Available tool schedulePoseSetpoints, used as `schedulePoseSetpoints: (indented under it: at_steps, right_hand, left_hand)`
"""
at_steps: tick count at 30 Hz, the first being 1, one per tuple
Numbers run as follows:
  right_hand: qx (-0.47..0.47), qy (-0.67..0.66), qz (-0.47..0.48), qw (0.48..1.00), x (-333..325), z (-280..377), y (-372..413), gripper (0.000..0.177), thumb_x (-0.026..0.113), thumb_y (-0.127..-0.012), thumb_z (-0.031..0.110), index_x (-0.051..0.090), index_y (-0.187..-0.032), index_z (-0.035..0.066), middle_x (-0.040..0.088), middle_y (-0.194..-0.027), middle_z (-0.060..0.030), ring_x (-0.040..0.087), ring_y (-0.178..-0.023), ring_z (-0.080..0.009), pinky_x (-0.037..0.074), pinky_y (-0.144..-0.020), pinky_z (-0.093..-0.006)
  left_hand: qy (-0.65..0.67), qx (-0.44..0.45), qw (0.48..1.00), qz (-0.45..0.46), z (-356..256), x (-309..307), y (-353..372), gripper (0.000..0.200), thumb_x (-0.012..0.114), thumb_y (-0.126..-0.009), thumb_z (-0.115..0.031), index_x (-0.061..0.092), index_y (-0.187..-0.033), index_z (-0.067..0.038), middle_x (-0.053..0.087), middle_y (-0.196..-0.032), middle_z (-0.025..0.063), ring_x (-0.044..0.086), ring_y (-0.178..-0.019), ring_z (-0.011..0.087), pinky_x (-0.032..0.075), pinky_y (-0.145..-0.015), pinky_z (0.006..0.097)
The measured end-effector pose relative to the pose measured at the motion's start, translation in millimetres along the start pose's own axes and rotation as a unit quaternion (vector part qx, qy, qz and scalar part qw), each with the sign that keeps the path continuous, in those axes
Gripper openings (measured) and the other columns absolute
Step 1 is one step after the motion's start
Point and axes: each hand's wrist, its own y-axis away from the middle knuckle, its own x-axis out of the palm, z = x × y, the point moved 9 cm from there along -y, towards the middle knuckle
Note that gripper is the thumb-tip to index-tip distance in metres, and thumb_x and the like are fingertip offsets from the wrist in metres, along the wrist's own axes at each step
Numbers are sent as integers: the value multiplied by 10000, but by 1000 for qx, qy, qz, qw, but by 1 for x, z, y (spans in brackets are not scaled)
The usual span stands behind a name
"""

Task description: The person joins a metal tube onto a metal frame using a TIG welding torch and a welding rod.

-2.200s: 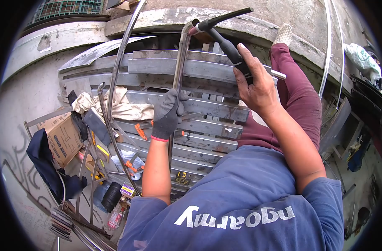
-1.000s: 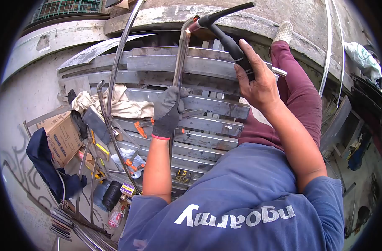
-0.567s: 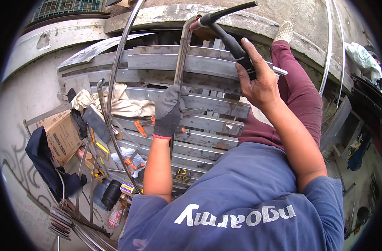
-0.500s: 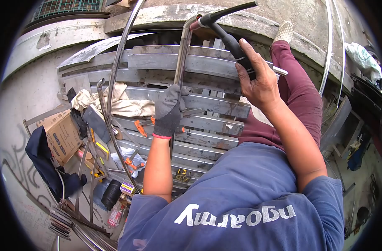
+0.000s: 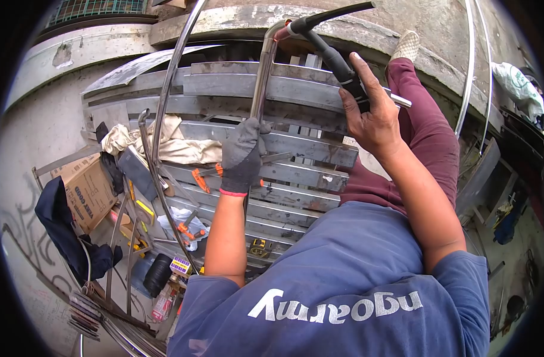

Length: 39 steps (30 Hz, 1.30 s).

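Note:
My left hand (image 5: 242, 156), in a grey work glove with a red cuff, is closed around the lower part of a shiny bent metal pipe (image 5: 262, 80). The pipe runs away from me and curves right at its far end. My bare right hand (image 5: 373, 116) grips the black handle of a TIG welding torch (image 5: 331, 58), index finger stretched along it. The torch's pinkish cup is right at the pipe's bent end, where a small orange glow shows. Behind the right hand a short bright metal tube end (image 5: 401, 101) sticks out.
Below lies a slatted bench of grey metal bars (image 5: 307, 172). On the left are orange-handled clamps (image 5: 201, 180), a beige cloth (image 5: 185, 149), a cardboard box (image 5: 87, 193) and a tape measure (image 5: 260, 247). A long curved tube (image 5: 169, 83) rises beside the left arm.
The pipe, torch and both hands appear shifted slightly right in view. The grips stay the same, and the torch cup remains at the pipe's bent end.

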Motion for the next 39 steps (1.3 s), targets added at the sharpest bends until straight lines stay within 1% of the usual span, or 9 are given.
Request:
schedulePoseSetpoints:
  at_steps: [6, 9, 16, 21, 27, 29, 31, 37, 39]
  right_hand:
    - [-3, 29, 24, 999, 2, -3, 3, 779, 795, -978, 1, 507, -1688, 142, 724, -1133, -188, 742, -932, -386, 602, -814, -466]
    - [-7, 43, 26, 999, 2, -2, 3, 781, 797, -977, 1, 511, -1688, 153, 721, -1115, -185, 743, -927, -387, 601, -807, -471]
    - [-13, -8, -30, 999, -4, 0, 1, 785, 803, -976, 1, 492, -1689, 103, 757, -1231, -212, 768, -1005, -395, 614, -870, -466]
    - [4, -2, -2, 1000, -2, -3, 2, 773, 797, -989, 17, 497, -1692, 131, 754, -1194, -193, 762, -989, -386, 611, -859, -463]
    - [-2, 8, 6, 1000, 0, 0, 0, 761, 792, -994, 22, 511, -1687, 159, 742, -1146, -170, 753, -957, -378, 607, -837, -465]
    - [-2, 22, 12, 1000, 0, 0, 1, 756, 792, -993, 19, 519, -1683, 162, 738, -1131, -164, 754, -950, -378, 607, -832, -467]
    - [0, 40, 18, 999, 1, -1, 2, 749, 791, -993, 16, 527, -1678, 166, 734, -1114, -158, 755, -944, -381, 608, -830, -469]
    - [-10, -9, -32, 999, -5, -1, 2, 739, 791, -997, 18, 516, -1676, 115, 759, -1273, -219, 779, -1072, -412, 624, -906, -469]
    - [-4, -7, -18, 1000, -4, -1, 2, 738, 790, -1000, 20, 510, -1678, 101, 754, -1312, -238, 779, -1104, -416, 624, -926, -467]
  left_hand:
    - [14, -25, 1000, 1, 1, 0, 0, 554, 531, -1196, -549, 793, -1124, -67, 548, -676, -61, 464, -531, 42, 377, -495, 252]
    - [-2, 35, 999, -16, 4, 0, 0, 527, 552, -1196, -524, 794, -1113, -63, 550, -672, -63, 467, -533, 42, 373, -492, 255]
    - [-16, 55, 998, -21, 8, -4, -4, 487, 603, -1186, -487, 793, -1079, -52, 562, -665, -58, 478, -541, 52, 371, -500, 271]
    - [-80, 137, 986, -44, -14, -1, -1, 422, 599, -1198, -390, 790, -1064, -39, 579, -657, -32, 540, -598, 73, 434, -579, 290]
    - [-85, 119, 988, -48, -21, 0, 2, 337, 597, -1187, -272, 786, -1074, -18, 596, -666, -5, 573, -628, 93, 471, -623, 304]
    - [-123, 114, 985, -47, -19, 0, 2, 339, 584, -1191, -272, 785, -1086, -19, 661, -752, 41, 633, -700, 155, 504, -677, 327]
    - [-194, 113, 973, -47, -15, -2, 1, 354, 558, -1200, -288, 781, -1109, -27, 786, -916, 132, 753, -842, 277, 572, -788, 376]
    - [-149, 66, 986, -39, -10, -3, 1, 422, 551, -1205, -365, 777, -1106, -23, 739, -853, 163, 698, -758, 335, 549, -729, 422]
    - [-163, 105, 979, -65, -9, -4, 1, 380, 587, -1200, -354, 784, -1104, -44, 647, -749, 47, 614, -691, 174, 491, -655, 346]
